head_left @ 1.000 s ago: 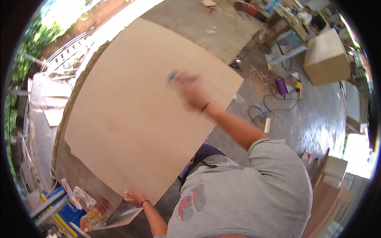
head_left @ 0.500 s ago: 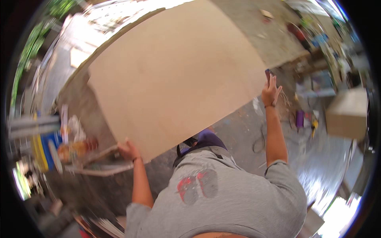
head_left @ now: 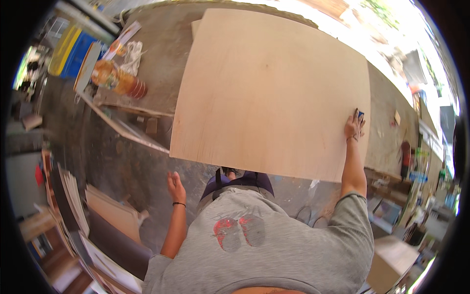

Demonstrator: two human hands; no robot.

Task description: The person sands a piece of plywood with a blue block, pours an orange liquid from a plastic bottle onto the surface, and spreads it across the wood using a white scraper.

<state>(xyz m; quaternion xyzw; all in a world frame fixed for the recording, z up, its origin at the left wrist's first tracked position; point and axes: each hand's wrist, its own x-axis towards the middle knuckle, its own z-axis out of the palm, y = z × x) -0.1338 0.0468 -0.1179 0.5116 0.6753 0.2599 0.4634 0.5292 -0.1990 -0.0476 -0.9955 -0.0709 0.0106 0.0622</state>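
Large pale plywood sheet flat on concrete surface, right hand on sheet's right edge gripping small blue tool, left hand open, fingers loose, off sheet nr its lower-left corner, orange bottle upper left.

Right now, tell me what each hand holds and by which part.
The right hand presses a small blue object onto the plywood sheet near its right edge; the grip is unclear. The left hand holds nothing.
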